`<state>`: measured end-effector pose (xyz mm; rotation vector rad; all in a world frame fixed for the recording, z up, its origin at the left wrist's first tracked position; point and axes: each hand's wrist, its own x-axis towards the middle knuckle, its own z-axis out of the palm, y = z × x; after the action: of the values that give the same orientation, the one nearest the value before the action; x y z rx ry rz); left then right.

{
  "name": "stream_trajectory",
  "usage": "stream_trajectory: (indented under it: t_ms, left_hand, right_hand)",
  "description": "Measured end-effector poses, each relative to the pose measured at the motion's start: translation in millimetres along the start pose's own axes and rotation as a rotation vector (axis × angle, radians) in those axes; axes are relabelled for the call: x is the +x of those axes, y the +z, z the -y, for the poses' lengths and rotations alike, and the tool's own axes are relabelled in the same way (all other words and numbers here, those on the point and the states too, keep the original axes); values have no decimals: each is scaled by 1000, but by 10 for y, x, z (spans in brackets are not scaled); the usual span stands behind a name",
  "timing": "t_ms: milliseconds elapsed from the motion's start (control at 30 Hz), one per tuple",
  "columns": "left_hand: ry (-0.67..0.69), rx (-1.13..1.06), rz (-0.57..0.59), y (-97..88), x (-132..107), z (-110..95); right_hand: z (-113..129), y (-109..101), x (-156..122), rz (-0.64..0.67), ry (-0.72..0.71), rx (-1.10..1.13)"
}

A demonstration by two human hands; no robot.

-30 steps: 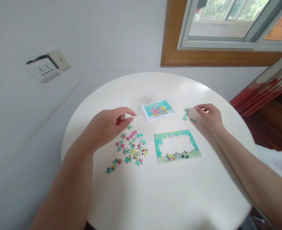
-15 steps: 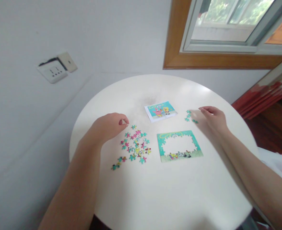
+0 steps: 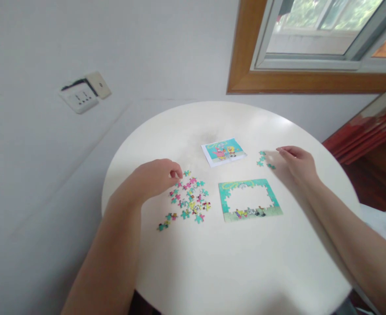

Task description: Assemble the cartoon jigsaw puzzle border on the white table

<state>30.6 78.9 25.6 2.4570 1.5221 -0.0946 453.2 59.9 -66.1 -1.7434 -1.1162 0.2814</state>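
Note:
A round white table [image 3: 232, 271] carries a scatter of loose jigsaw pieces [image 3: 189, 201] at centre left. My left hand [image 3: 155, 177] rests at the pile's upper left edge, fingers curled and pinched together at the nearest pieces. A partly built puzzle frame [image 3: 248, 199], teal border with a blank middle, lies to the right. Behind it is a small reference picture [image 3: 224, 152]. My right hand [image 3: 298, 164] lies flat on the table, fingers stretched toward a few teal pieces [image 3: 264, 159].
A white wall with a socket plate [image 3: 81, 94] stands behind the table at left. A wood-framed window [image 3: 311, 48] is at the upper right. Red and brown furniture [image 3: 370, 135] stands beyond the table's right edge.
My left hand has dropped from above the pile to its upper edge and its fingers have closed into a pinch. The right hand has stayed by the teal pieces.

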Motion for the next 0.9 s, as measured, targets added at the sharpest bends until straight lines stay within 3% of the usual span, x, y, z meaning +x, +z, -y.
stream_trajectory:
  t_ms: [533, 900]
  left_hand:
    - [59, -34, -44, -2, -36, -46]
    - [-140, 41, 46, 37, -18, 89]
  right_hand:
    - [180, -67, -90, 31, 39, 12]
    - [66, -59, -24, 16, -11, 42]
